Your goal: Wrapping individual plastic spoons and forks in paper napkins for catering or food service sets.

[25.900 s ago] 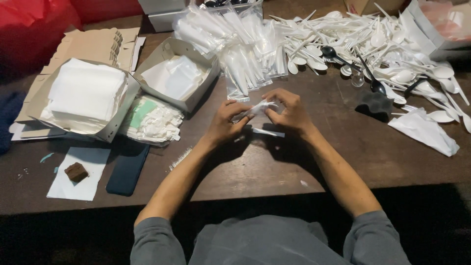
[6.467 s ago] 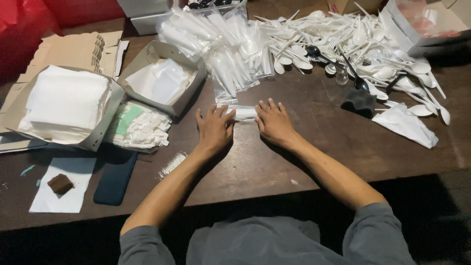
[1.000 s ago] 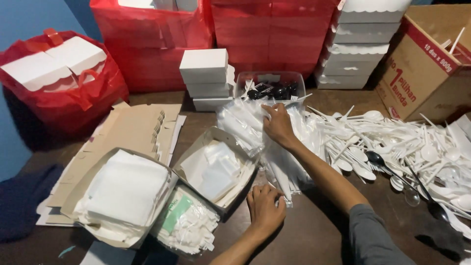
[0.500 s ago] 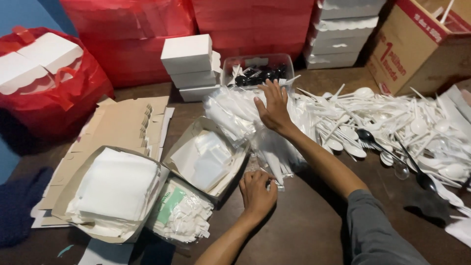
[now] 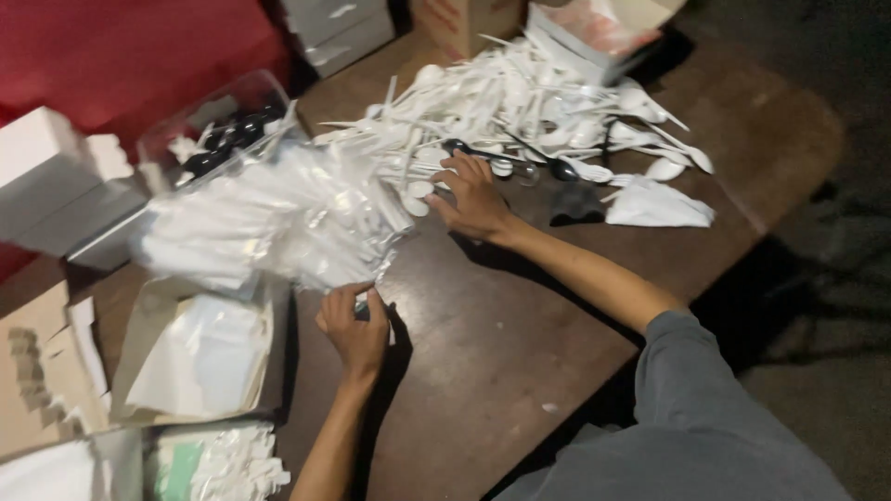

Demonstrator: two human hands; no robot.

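Observation:
My left hand (image 5: 355, 327) rests on the dark wooden table (image 5: 492, 325) at the near edge of a heap of clear-wrapped white cutlery packets (image 5: 278, 218). Its fingers are curled and pinch a clear plastic sleeve (image 5: 373, 299) at that edge. My right hand (image 5: 473, 197) reaches forward with fingers spread onto the near edge of a big pile of loose white plastic spoons (image 5: 520, 93). A black spoon (image 5: 487, 153) lies just beyond its fingertips. Nothing is visibly gripped in the right hand.
A clear tub of black and white pieces (image 5: 218, 130) stands behind the packets, with white boxes (image 5: 56, 176) to its left. A cardboard tray of white sheets (image 5: 200, 357) lies near left. A white folded bag (image 5: 654, 204) and a dark object (image 5: 575, 202) lie to the right.
My right hand has moved from the wrapped packets rightward to the loose spoons. My left hand stays at the near edge of the packets. The view has swung right and tilted.

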